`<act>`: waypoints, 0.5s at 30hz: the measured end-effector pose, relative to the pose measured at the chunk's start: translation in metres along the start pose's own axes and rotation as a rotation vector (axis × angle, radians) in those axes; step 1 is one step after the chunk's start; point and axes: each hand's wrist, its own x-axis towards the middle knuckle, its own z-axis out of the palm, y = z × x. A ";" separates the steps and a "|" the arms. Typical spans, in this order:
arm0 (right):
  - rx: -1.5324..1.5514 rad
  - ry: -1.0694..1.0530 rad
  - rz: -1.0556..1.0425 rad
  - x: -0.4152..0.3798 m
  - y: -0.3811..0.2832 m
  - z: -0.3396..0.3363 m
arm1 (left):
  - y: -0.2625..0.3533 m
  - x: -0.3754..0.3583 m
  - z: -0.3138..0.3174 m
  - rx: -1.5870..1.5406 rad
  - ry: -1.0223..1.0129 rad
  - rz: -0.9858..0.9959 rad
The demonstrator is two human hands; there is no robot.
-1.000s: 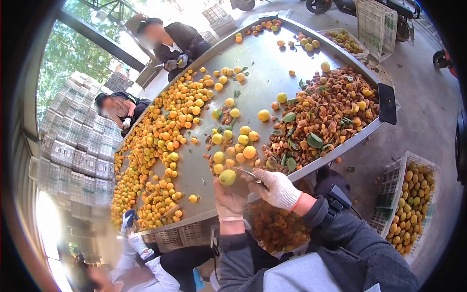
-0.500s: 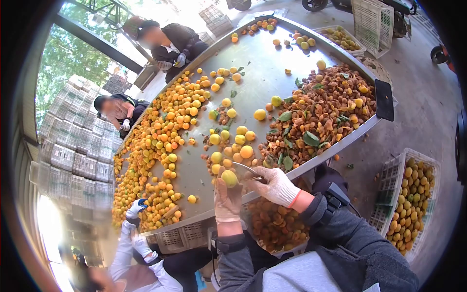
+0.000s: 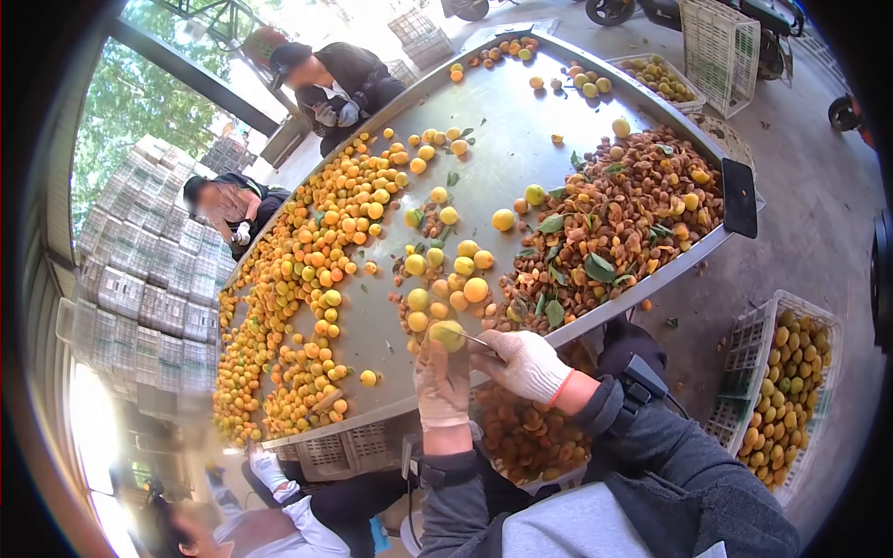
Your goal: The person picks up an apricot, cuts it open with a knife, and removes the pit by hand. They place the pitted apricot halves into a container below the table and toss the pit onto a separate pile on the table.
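Note:
My left hand (image 3: 442, 379), in a pale glove, is closed around a yellow-green apricot (image 3: 447, 336) at the near edge of the metal table (image 3: 377, 312). My right hand (image 3: 523, 365), in a white knit glove, grips a slim metal tool (image 3: 477, 341), perhaps a small knife; its tip meets the right side of the apricot. Just beyond my hands lie several loose apricots (image 3: 459, 299). To their right, a heap of brown apricot pits (image 3: 595, 232) is mixed with leaves. Below my right hand sits a container of orange-brown apricot pieces (image 3: 526, 432), partly hidden by my arms.
Many apricots (image 3: 316, 270) spread over the table's left side. A black phone-like slab (image 3: 739, 198) lies at its right corner. On the floor at right stands a crate (image 3: 735, 391) of fruit. Co-workers (image 3: 339, 84) sit along the far and left sides; stacked crates (image 3: 139, 279) stand behind.
The metal tool has come down from above onto the apricot's right side, and my left hand has shifted slightly up. At lower left, a co-worker's gloved hand has drawn back from the fruit.

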 end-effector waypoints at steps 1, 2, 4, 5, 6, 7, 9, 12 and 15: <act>-0.035 -0.010 0.019 0.000 0.000 0.001 | 0.000 -0.001 0.001 -0.001 0.000 0.000; -0.070 -0.020 0.040 0.000 0.000 0.002 | 0.001 -0.001 0.002 0.026 0.023 0.014; -0.080 -0.079 0.073 -0.001 -0.003 -0.003 | 0.004 -0.004 0.003 0.052 0.048 0.024; -0.093 -0.136 0.104 0.000 -0.003 -0.005 | 0.007 -0.004 0.004 0.115 0.032 0.038; -0.094 -0.136 0.106 0.001 -0.002 -0.006 | 0.010 -0.005 0.005 0.177 0.015 0.052; -0.099 -0.163 0.118 0.001 0.000 -0.006 | 0.015 -0.008 0.013 0.176 0.018 0.051; -0.104 -0.192 0.125 0.003 0.003 -0.003 | 0.025 -0.010 0.028 0.341 0.099 -0.032; -0.042 -0.157 0.164 0.005 0.016 0.005 | 0.012 -0.008 0.036 0.512 0.062 0.074; 0.143 -0.128 0.067 0.006 0.023 0.005 | 0.016 -0.009 0.052 0.442 0.018 0.106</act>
